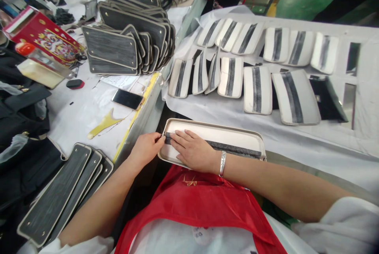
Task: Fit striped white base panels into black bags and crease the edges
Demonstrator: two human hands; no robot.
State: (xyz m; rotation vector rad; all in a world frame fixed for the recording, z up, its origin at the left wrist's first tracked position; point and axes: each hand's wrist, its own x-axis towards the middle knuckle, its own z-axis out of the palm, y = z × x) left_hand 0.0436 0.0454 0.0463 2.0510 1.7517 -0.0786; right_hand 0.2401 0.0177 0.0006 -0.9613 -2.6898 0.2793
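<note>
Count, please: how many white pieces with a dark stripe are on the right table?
12 visible: three back-left pieces, three back-right pieces, and six front-row pieces. Some overlap, so others may be hidden.

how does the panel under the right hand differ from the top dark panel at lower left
Face: the panel under the right hand is white with a dark strip; the top dark panel is dark with studs.
Pose: the first panel lies crosswise in view; the top dark panel slants on a fanned pile.
Both are long, round-cornered and pale-edged.
</note>
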